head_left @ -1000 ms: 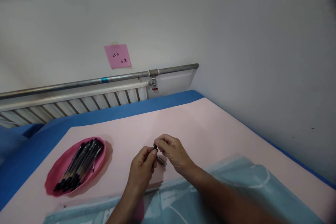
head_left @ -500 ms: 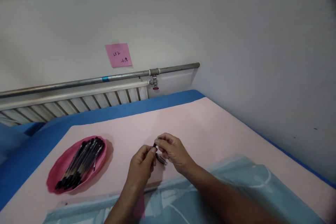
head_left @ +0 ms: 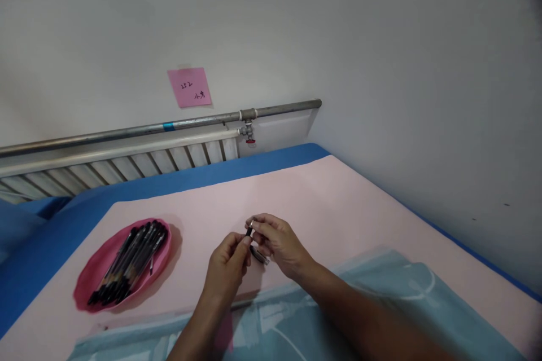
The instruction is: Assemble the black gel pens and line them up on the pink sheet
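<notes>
My left hand (head_left: 227, 259) is closed in a pinch on a pen (head_left: 249, 232), whose black grip points up between finger and thumb. At its upper end a small silver tip shows. My right hand (head_left: 279, 241) is closed, its thumb and forefinger pinching at that tip. Just below the fingers is a black and clear pen cap (head_left: 259, 255); I cannot tell whether it is held by the right hand's lower fingers or lies on the pink table cover (head_left: 203, 220). Most of the pen's barrel is hidden by my left hand.
At the left stands a pink dish (head_left: 80, 287) with several black pens (head_left: 135, 262) and a thin loose piece. A light blue cloth (head_left: 381, 287) lies along the near edge. Behind are a radiator (head_left: 127, 168), a pipe (head_left: 190, 123) and a pink note (head_left: 189, 87) on the wall.
My right fingers have shifted slightly up along the pen, and its silver tip now shows above the black grip. My left hand has barely moved.
</notes>
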Demonstrator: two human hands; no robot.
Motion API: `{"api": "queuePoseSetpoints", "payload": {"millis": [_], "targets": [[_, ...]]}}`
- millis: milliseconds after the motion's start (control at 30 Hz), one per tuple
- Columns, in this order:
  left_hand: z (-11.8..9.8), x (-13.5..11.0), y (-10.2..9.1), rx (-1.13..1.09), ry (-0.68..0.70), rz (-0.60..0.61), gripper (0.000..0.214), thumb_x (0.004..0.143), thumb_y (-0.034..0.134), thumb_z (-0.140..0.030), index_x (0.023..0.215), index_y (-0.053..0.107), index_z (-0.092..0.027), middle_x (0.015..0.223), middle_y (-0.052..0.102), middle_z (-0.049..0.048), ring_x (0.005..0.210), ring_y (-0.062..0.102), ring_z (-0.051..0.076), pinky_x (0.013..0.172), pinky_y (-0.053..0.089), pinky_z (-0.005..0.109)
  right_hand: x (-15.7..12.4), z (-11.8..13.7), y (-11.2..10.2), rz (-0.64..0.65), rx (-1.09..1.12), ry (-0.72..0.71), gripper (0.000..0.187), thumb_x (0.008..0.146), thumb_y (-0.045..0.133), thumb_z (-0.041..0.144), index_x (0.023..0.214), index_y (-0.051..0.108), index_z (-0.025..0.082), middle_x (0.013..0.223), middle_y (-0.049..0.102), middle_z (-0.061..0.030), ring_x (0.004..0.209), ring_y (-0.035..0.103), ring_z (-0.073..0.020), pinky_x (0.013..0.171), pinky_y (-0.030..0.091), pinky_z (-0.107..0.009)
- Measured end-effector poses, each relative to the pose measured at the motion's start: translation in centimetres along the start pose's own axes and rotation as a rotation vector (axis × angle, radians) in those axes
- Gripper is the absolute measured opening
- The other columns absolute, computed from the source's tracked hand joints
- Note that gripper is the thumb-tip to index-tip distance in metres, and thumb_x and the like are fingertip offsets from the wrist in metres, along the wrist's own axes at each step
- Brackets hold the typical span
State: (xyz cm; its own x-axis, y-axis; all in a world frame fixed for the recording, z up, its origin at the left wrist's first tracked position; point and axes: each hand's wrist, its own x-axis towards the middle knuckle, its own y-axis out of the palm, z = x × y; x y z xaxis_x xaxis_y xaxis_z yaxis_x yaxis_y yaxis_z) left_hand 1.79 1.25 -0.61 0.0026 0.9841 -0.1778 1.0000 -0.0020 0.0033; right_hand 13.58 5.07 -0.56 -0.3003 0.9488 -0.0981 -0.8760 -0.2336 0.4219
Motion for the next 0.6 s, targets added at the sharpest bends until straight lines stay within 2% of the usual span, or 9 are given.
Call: {"api": "queuePoseSetpoints", "payload": {"millis": [167,333,500,600], "targets": [[0.33,0.07,-0.21,0.054,0.047,0.017,0.027,0.077,0.051,-0.044,0.074,0.05,-0.018,0.05,0.042,-0.0074,0.039,0.03,0.003,0.037,0.019,0.015,-0.07,-0.05,0.11,-0.042,-0.029,0.008,0.018,0.068,0.062,0.031,0.069,0.052,0.016,0.047,0.041,0.0078,0.035,0.032,-0.0033,0.033,0.02,-0.017],[0.41,0.04,-0.38,0.085,0.055,0.004,0.027,0.078,0.049,-0.045,0.074,0.049,-0.018,0.051,0.041,-0.0074,0.04,0.029,0.004,0.038,0.019,0.016,-0.11,0.06,0.12,0.014,-0.019,0.013,0.023,0.07,0.06,0.034,0.081,0.058,0.014,0.049,0.043,0.0071,0.036,0.031,-0.0027,0.034,0.019,-0.017],[0.36,-0.03,-0.31,0.117,0.074,0.012,0.029,0.077,0.05,-0.046,0.072,0.049,-0.017,0.051,0.042,-0.0066,0.041,0.031,0.005,0.038,0.02,0.016,-0.17,0.23,0.21,-0.056,-0.023,0.033,0.02,0.067,0.064,0.032,0.069,0.052,0.016,0.047,0.041,0.0084,0.035,0.031,-0.0025,0.034,0.02,-0.017],[0.35,-0.05,-0.32,0.122,0.071,-0.006,0.029,0.077,0.05,-0.046,0.073,0.05,-0.017,0.051,0.042,-0.0066,0.04,0.03,0.005,0.038,0.02,0.017,-0.17,0.32,0.19,-0.011,-0.018,0.04,0.02,0.068,0.062,0.033,0.076,0.057,0.015,0.048,0.042,0.0075,0.035,0.031,-0.0027,0.034,0.019,-0.017]]}}
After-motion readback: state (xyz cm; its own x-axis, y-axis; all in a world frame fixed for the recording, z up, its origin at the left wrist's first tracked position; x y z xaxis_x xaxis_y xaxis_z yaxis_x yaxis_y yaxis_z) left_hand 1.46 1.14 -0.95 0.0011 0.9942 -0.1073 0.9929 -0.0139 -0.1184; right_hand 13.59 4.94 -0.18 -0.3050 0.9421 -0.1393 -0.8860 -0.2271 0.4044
